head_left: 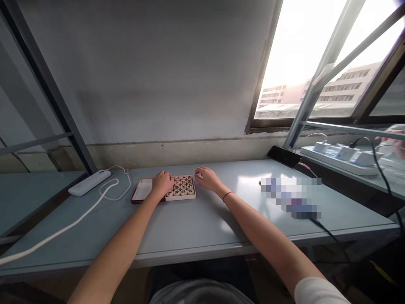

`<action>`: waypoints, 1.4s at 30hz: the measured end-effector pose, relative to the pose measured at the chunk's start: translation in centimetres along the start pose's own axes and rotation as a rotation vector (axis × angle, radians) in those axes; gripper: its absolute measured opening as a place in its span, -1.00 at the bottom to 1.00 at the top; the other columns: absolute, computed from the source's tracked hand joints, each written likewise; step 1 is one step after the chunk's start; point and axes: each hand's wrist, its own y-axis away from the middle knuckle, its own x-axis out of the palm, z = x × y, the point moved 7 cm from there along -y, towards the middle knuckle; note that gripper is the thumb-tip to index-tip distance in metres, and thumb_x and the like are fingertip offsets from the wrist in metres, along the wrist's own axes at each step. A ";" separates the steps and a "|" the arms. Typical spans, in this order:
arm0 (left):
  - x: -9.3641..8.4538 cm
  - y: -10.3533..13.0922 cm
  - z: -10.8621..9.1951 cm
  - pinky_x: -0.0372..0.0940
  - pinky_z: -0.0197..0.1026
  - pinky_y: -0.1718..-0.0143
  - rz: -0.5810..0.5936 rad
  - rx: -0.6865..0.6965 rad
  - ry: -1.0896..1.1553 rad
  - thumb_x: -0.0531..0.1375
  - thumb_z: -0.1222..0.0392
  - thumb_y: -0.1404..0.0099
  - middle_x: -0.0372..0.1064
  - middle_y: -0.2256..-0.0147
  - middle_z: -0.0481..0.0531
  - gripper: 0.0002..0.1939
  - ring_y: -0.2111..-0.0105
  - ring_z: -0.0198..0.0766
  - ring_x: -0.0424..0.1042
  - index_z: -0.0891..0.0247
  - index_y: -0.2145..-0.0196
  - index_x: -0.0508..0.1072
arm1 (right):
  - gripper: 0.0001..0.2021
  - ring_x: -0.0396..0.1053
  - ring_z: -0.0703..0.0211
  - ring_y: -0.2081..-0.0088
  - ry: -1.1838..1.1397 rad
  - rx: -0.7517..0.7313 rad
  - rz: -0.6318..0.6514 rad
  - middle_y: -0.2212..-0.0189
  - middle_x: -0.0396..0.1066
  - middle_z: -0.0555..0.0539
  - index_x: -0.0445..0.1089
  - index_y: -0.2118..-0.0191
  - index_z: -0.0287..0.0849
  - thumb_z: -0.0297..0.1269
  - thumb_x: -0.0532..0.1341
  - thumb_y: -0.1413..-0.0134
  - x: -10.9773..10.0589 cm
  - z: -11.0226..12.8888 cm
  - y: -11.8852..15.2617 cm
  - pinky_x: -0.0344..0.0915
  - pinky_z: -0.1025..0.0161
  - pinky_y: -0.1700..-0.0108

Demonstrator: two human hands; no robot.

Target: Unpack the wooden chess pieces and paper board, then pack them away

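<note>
A shallow white box (180,197) on the grey desk holds rows of round xiangqi pieces (183,187) with red and black characters. To its left lies a dark red lid (141,190), its pale inside facing up. My left hand (163,183) rests over the seam between lid and box, covering the left pieces; its fingers are bent, and what is under them is hidden. Just right of the box's upper right corner, my right hand (207,178) is closed in a pinch on a small whitish piece.
A white power strip (89,182) with a white cable is at the left. A blurred-out object (291,196) with a black cable lies at the right. Another power strip (340,159) with plugs stands beyond the desk's right edge. Metal posts rise on both sides.
</note>
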 end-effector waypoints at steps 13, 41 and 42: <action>-0.5 -0.1 0.3 0.17 -0.02 0.14 -0.002 0.073 0.073 -0.02 0.20 -0.28 0.41 0.19 0.10 -0.80 0.13 -0.01 0.30 0.19 0.29 0.39 | -0.85 0.30 0.18 0.31 -0.037 -0.073 -0.124 0.33 0.41 -0.09 0.39 0.30 -0.16 -0.37 0.07 -0.08 -1.0 1.4 0.2 0.14 0.32 0.32; -0.3 -1.1 3.7 0.24 -0.19 0.33 0.141 -0.078 0.117 -0.03 0.11 -0.26 0.47 0.25 0.12 -0.64 0.26 -0.04 0.44 0.20 0.01 0.29 | -0.83 0.39 0.18 0.30 -0.128 0.051 0.052 0.33 0.47 -0.06 0.38 0.27 -0.14 -0.24 0.21 0.04 -0.1 -4.3 -0.4 0.21 0.33 0.28; -0.1 -1.2 3.7 0.24 -0.20 0.32 0.152 -0.074 0.124 -0.03 0.11 -0.25 0.47 0.23 0.12 -0.64 0.24 -0.04 0.44 0.20 0.02 0.31 | -0.83 0.38 0.17 0.31 -0.105 0.055 0.065 0.34 0.47 -0.07 0.38 0.27 -0.13 -0.24 0.21 0.03 0.1 -4.3 -0.4 0.21 0.34 0.30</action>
